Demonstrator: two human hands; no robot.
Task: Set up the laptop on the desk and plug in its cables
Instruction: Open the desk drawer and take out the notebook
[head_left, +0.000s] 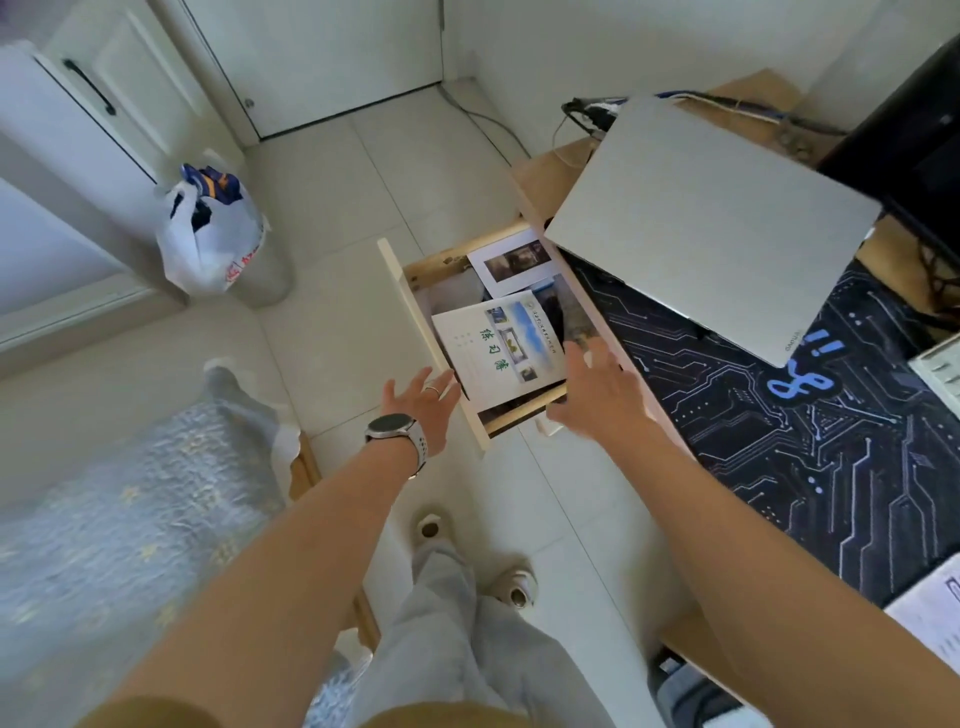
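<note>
The closed silver laptop (711, 223) lies flat on the bench (540, 176), at about two o'clock from the hands, partly over a dark circuit-print mat (779, 441). An open drawer (441, 332) holds a booklet (498, 348) and photos. The left hand (421, 405), wearing a watch (397, 431), has its fingers spread and released at the drawer's front edge. The right hand (597, 395) is likewise released, seemingly hovering over the drawer's corner. Cables (597, 111) lie at twelve o'clock of the laptop.

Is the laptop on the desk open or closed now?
Closed. The laptop lies flat on the desk with its silver lid down; no screen or keyboard shows.
</note>
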